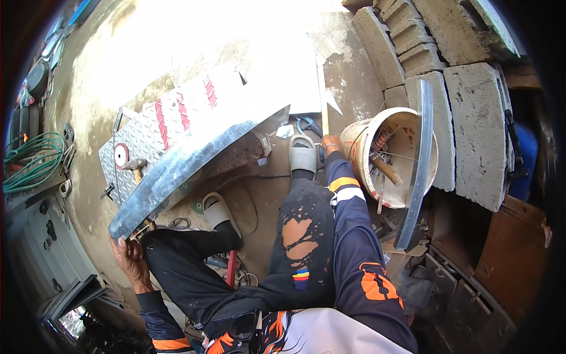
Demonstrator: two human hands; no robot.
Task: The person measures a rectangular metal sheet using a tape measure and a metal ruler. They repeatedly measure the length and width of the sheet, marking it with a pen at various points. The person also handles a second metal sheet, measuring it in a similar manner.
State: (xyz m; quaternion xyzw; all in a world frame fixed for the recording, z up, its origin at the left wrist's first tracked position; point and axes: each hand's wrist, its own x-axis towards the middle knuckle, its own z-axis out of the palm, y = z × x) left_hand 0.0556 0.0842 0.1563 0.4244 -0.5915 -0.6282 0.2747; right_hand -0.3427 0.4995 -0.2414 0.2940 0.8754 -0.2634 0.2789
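Measuring seems to be the step in hand, judging by how the yellow tape (323, 94) and the metal strip (194, 159) are placed. The strip's near end is pinched in the left hand (131, 262); the right hand (332, 143) is set well apart from it, at the near end of the tape, and whether the tape is gripped or merely touched cannot be told. For the next move, a steady strip and a straight tape would probably be called for. The strip is laid slantwise on the left side, along the near edge of a red-striped tread plate (141, 133). Its long, narrow, bluish-grey face is mottled and brightly lit; its far end is tapered, and its outline is seen as bowed, perhaps by the lens.
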